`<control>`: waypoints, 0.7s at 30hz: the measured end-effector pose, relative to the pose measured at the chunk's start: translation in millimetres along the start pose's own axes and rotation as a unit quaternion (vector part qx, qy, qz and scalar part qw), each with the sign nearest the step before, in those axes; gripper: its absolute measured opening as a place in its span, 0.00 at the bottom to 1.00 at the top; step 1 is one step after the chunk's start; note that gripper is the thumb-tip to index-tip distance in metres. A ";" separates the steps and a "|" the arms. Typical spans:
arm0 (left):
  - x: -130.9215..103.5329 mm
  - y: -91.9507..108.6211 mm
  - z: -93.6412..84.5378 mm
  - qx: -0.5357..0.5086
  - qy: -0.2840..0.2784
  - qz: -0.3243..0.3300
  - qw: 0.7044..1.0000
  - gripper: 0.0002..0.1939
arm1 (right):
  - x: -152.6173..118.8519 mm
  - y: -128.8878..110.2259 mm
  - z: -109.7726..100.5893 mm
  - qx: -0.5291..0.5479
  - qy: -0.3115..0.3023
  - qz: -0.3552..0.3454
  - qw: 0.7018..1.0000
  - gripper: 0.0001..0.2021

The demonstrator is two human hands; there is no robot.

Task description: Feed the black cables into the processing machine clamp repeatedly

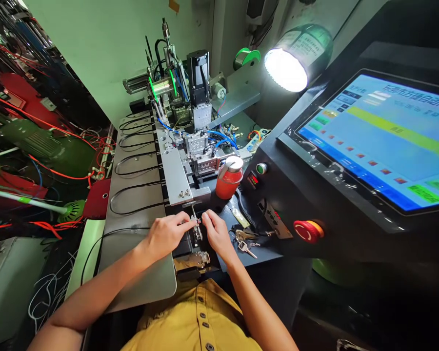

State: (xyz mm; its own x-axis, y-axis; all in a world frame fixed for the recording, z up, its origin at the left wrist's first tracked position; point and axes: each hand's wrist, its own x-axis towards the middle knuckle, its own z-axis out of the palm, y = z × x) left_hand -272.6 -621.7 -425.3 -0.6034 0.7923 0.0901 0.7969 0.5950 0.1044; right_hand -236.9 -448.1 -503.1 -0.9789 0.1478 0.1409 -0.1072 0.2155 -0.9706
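Red capped bottle (pixel 227 184) stands near hands (pixel 168 235) curled at a metal fixture (pixel 197 234), grip unclear.

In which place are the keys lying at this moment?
In the head view, the keys lie on the dark surface just right of the right hand, left of the red button.

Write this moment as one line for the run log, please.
Left hand: at metal fixture | Right hand: close beside it | Black cables: looped on metal plate | Screen: lit
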 end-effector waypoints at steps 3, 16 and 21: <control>-4.5 -5.1 -2.8 -0.054 -0.008 -0.079 0.995 0.13 | -2.8 -7.1 -13.8 -0.119 0.006 -0.056 0.991 0.11; -6.7 -0.3 -5.7 0.031 -0.059 -0.089 0.994 0.14 | -16.0 -15.7 -29.8 -0.295 0.087 -0.210 0.928 0.12; -5.0 4.1 -2.8 0.034 -0.081 -0.098 0.991 0.15 | -32.0 -27.8 -49.6 -0.260 0.160 -0.201 0.931 0.12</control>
State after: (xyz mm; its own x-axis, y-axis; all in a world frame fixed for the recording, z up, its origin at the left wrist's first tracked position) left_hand -266.4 -623.5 -422.5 -0.7384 0.6688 -0.0871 0.6684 0.7428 0.0370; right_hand -193.9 -410.9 -471.0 -0.7671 0.2170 0.6037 -0.2725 0.7417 -0.6129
